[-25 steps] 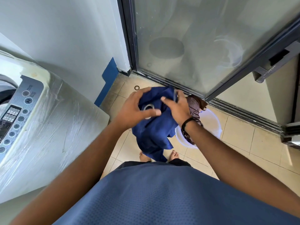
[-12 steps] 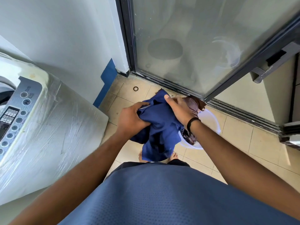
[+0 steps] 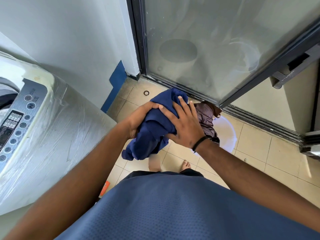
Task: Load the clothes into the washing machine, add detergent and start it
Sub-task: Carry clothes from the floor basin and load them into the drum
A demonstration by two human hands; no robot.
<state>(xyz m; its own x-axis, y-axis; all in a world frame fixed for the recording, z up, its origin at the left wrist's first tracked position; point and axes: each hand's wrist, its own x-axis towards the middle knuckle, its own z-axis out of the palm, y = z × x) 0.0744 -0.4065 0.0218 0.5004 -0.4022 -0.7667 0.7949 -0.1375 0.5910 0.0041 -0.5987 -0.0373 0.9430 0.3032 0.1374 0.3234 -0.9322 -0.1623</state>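
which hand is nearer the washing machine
Left. The left hand grips the blue garment on the side toward the washing machine; the right hand rests on the garment's far side.

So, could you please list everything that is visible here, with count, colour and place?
blue garment: one, dark blue, bunched between both hands
brown garment: one, brown, draped at the basin
basin: one, white, floor by the door
washing machine: one, white, plastic-wrapped, left
control panel: one, grey, on the machine
glass door: one, dark frame, top
ring: one, dark, on the tiles
left hand: one, grips the blue garment
right hand: one, fingers spread on the blue garment
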